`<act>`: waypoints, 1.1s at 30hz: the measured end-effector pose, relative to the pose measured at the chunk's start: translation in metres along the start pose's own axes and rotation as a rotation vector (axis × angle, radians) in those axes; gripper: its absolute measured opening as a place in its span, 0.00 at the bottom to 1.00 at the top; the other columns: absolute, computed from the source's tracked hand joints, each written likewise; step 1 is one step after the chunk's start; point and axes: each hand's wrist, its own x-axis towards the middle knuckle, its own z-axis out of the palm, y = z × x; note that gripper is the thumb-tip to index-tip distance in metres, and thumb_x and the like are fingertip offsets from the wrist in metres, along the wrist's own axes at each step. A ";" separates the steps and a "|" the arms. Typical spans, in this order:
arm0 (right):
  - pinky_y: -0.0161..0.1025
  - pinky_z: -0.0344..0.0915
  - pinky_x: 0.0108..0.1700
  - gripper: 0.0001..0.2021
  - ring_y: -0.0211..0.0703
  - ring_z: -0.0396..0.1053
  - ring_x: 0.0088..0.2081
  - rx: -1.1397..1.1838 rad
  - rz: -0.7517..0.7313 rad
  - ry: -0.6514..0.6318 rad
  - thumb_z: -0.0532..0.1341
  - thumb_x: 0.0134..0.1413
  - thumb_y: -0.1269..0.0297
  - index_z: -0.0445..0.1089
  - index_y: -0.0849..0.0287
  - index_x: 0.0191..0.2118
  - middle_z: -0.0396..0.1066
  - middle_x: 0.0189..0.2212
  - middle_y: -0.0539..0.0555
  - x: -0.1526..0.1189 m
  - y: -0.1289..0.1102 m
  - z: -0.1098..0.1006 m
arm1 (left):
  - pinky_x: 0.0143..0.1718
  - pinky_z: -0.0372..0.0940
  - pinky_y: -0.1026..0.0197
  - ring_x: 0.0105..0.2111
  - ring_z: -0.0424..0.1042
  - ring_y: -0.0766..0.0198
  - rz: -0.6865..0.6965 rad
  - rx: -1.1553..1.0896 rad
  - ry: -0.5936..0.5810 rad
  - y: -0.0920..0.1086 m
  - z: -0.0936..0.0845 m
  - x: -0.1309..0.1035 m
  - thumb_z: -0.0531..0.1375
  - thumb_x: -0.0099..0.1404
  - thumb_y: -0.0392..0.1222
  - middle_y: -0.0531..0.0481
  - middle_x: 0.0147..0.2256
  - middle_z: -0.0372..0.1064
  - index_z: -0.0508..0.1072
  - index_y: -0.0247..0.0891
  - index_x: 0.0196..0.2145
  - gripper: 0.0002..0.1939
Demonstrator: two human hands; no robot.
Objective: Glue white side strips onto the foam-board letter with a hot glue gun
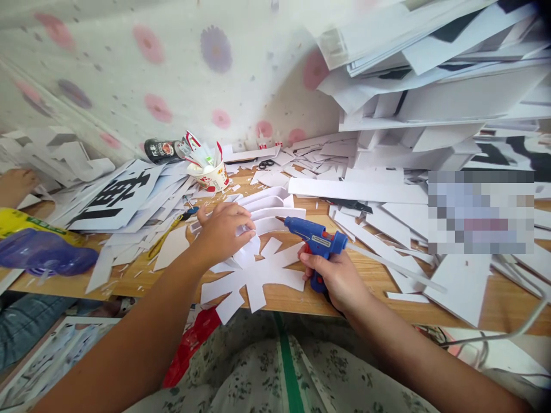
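Two things are held: the left hand (224, 232) pinches a white bit (246, 252) over the paper shape (253, 276) near it, and the right hand (340, 278) grips the glue gun (316, 235), which looks like gluing and needs steady aim.

**Covered, Cropped and Too Small to Read**

Your left hand (221, 234) hides part of the white cutout (253, 278), so its fingertip contact is unclear. Your right hand (338, 278) covers much of the hot glue gun's handle (317, 281); the gun's label (321, 241) is too small for you to read. Pixelation (481, 212) masks whatever lies at your right. The picture's edges crop the purple bottle (47, 252), another person's hand (16, 186) and the stacked white boards (434, 92).
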 end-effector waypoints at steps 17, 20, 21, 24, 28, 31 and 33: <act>0.38 0.62 0.30 0.08 0.40 0.64 0.26 -0.349 -0.042 -0.055 0.65 0.43 0.58 0.72 0.57 0.27 0.68 0.22 0.48 0.003 0.005 -0.002 | 0.53 0.57 0.48 0.44 0.71 0.54 0.029 -0.245 0.064 -0.007 0.002 -0.002 0.57 0.57 0.39 0.49 0.34 0.74 0.72 0.40 0.25 0.05; 0.37 0.61 0.29 0.08 0.41 0.65 0.27 -0.402 -0.054 -0.059 0.65 0.43 0.58 0.72 0.57 0.28 0.70 0.24 0.49 0.002 0.003 -0.001 | 0.48 0.62 0.54 0.42 0.72 0.55 0.006 -0.348 0.086 -0.010 0.001 -0.004 0.58 0.57 0.41 0.49 0.34 0.74 0.73 0.40 0.26 0.05; 0.37 0.61 0.29 0.08 0.41 0.65 0.27 -0.402 -0.063 -0.067 0.66 0.44 0.58 0.72 0.56 0.28 0.70 0.25 0.49 0.002 0.003 -0.001 | 0.47 0.63 0.54 0.42 0.72 0.55 -0.015 -0.384 0.101 -0.011 0.001 -0.005 0.59 0.56 0.42 0.49 0.34 0.74 0.73 0.40 0.26 0.05; 0.37 0.61 0.29 0.07 0.40 0.64 0.26 -0.375 -0.079 -0.091 0.66 0.44 0.58 0.72 0.56 0.27 0.70 0.25 0.49 0.002 0.003 -0.001 | 0.46 0.63 0.54 0.40 0.72 0.56 -0.105 -0.494 0.161 -0.013 0.000 -0.008 0.60 0.56 0.43 0.49 0.35 0.74 0.73 0.40 0.27 0.05; 0.38 0.60 0.30 0.09 0.41 0.64 0.27 -0.286 -0.066 -0.070 0.67 0.43 0.57 0.72 0.57 0.27 0.70 0.24 0.49 0.001 0.007 -0.002 | 0.45 0.64 0.55 0.39 0.71 0.57 -0.187 -0.640 0.235 -0.017 -0.001 -0.012 0.62 0.55 0.45 0.49 0.35 0.73 0.73 0.39 0.27 0.07; 0.39 0.61 0.33 0.10 0.41 0.65 0.28 -0.228 -0.062 -0.051 0.68 0.41 0.56 0.74 0.57 0.28 0.71 0.25 0.50 0.001 0.009 -0.002 | 0.41 0.63 0.57 0.36 0.70 0.59 -0.216 -0.711 0.272 -0.018 -0.003 -0.015 0.63 0.55 0.45 0.49 0.32 0.71 0.74 0.39 0.28 0.07; 0.39 0.61 0.33 0.11 0.41 0.65 0.28 -0.199 -0.056 -0.059 0.69 0.41 0.56 0.74 0.57 0.28 0.71 0.25 0.49 0.000 0.010 -0.001 | 0.38 0.63 0.59 0.34 0.68 0.61 -0.235 -0.766 0.283 -0.018 -0.006 -0.017 0.64 0.55 0.44 0.50 0.31 0.70 0.74 0.39 0.29 0.07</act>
